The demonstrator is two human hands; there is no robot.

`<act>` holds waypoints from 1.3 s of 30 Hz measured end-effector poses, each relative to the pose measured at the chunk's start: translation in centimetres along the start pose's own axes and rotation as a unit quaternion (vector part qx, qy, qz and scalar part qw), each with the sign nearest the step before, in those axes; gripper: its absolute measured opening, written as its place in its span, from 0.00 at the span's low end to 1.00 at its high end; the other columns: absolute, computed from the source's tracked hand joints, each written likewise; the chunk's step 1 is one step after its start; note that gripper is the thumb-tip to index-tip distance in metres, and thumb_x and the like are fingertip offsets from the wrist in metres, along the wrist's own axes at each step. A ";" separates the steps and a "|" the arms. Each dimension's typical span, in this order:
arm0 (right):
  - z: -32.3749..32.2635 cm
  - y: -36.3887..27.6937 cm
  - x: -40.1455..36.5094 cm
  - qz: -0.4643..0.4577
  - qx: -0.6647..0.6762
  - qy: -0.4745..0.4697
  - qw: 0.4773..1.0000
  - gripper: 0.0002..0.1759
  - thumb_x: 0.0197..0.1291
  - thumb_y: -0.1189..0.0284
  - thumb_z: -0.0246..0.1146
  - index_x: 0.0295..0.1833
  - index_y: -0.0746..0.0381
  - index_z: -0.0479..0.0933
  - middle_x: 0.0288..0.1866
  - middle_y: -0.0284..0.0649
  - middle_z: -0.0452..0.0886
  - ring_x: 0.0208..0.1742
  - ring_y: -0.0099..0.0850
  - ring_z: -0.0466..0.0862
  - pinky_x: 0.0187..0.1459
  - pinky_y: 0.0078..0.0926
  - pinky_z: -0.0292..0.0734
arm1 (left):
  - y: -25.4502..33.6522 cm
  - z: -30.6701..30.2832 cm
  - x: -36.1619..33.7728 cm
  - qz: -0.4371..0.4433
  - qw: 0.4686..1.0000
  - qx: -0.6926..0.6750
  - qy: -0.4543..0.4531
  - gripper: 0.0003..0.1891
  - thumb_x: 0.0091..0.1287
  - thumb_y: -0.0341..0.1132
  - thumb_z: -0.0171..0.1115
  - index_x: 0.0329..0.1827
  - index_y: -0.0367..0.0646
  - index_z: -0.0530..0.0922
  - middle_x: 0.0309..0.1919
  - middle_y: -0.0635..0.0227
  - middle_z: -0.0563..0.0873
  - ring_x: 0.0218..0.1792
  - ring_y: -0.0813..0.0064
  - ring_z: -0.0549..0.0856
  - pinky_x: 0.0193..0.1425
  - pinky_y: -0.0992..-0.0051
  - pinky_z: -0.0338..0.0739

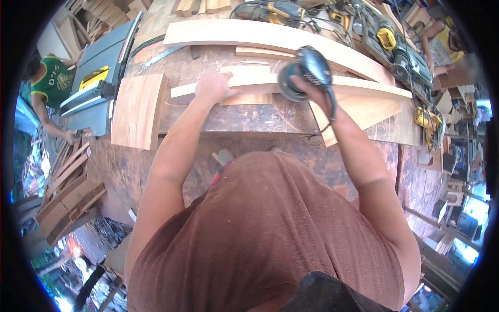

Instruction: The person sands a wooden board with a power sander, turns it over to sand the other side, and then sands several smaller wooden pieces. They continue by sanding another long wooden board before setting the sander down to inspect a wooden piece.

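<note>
A long, pale, slightly curved wooden board [371, 87] lies across the workbench in front of me. My left hand [214, 87] grips it near its left end, fingers over the top edge. My right hand [314, 94] is wrapped round a dark teal power sander [313, 66], its round pad against the board's face right of the middle. The sander is a little blurred, and its cord hangs beside my right wrist. Under the board are a flat pale piece [244, 99] and a triangular wooden panel [369, 110].
Another curved board [223, 32] lies behind. At left are a thick wood block [136, 112] and a table saw [101, 57], with a person in green [54, 80] beside it. Power tools [410, 65] crowd the back right, near a person in yellow [451, 42].
</note>
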State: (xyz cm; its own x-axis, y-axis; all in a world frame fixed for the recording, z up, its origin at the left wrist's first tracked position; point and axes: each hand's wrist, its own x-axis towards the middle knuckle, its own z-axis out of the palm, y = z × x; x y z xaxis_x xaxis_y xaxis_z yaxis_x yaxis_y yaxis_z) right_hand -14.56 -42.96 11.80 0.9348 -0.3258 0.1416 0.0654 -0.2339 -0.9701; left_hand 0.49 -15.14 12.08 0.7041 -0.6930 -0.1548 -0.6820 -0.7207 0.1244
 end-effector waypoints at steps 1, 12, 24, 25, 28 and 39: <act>1.3 0.1 0.2 0.004 0.011 -0.019 1.000 0.30 0.56 0.61 0.81 0.60 0.62 0.81 0.51 0.42 0.89 0.52 0.35 0.89 0.56 0.35 0.87 | 0.1 0.0 0.2 -0.014 1.000 -0.002 -0.011 0.34 0.59 0.64 0.72 0.58 0.46 0.86 0.46 0.56 0.92 0.50 0.55 0.90 0.56 0.58 0.84; 1.0 -0.4 0.5 -0.022 0.020 -0.007 1.000 0.29 0.54 0.61 0.82 0.58 0.62 0.83 0.50 0.41 0.89 0.48 0.31 0.90 0.52 0.31 0.88 | 0.0 -0.1 0.2 -0.038 0.998 -0.004 -0.057 0.38 0.58 0.64 0.72 0.63 0.44 0.84 0.49 0.53 0.91 0.51 0.52 0.90 0.57 0.57 0.84; 1.2 -1.0 0.1 -0.038 0.005 0.016 0.999 0.28 0.57 0.59 0.80 0.59 0.59 0.83 0.51 0.43 0.89 0.50 0.31 0.90 0.52 0.33 0.89 | -0.2 0.3 0.5 -0.023 0.998 0.026 -0.051 0.38 0.59 0.65 0.70 0.63 0.46 0.84 0.48 0.54 0.92 0.49 0.53 0.91 0.56 0.58 0.85; 2.2 -2.2 0.1 -0.034 -0.005 0.008 0.999 0.28 0.57 0.59 0.81 0.59 0.59 0.82 0.51 0.42 0.89 0.51 0.30 0.89 0.53 0.32 0.88 | -0.1 0.3 0.4 -0.024 0.998 0.025 -0.050 0.37 0.59 0.65 0.70 0.63 0.46 0.84 0.48 0.54 0.92 0.49 0.53 0.91 0.56 0.58 0.85; 4.0 -3.3 0.3 -0.047 -0.001 -0.007 0.999 0.29 0.55 0.60 0.82 0.58 0.59 0.82 0.52 0.40 0.88 0.51 0.29 0.88 0.54 0.31 0.86 | -0.4 0.4 0.1 -0.020 0.999 0.023 -0.042 0.37 0.59 0.65 0.71 0.62 0.46 0.84 0.47 0.54 0.92 0.49 0.53 0.91 0.55 0.58 0.85; -4.9 3.2 1.0 -0.022 -0.041 0.071 0.996 0.21 0.57 0.64 0.80 0.52 0.64 0.84 0.44 0.41 0.89 0.43 0.30 0.89 0.45 0.31 0.87 | -0.7 0.6 -0.2 -0.002 1.000 0.002 0.006 0.36 0.57 0.64 0.72 0.59 0.44 0.86 0.45 0.53 0.92 0.48 0.53 0.91 0.54 0.57 0.85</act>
State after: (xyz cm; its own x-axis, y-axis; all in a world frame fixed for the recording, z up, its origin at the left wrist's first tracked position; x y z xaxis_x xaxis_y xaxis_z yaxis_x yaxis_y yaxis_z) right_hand -15.15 -48.54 9.77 0.8721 -0.4388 0.2166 0.0714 -0.3238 -0.9434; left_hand 0.69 -14.46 11.43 0.7092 -0.6904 -0.1426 -0.6799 -0.7233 0.1207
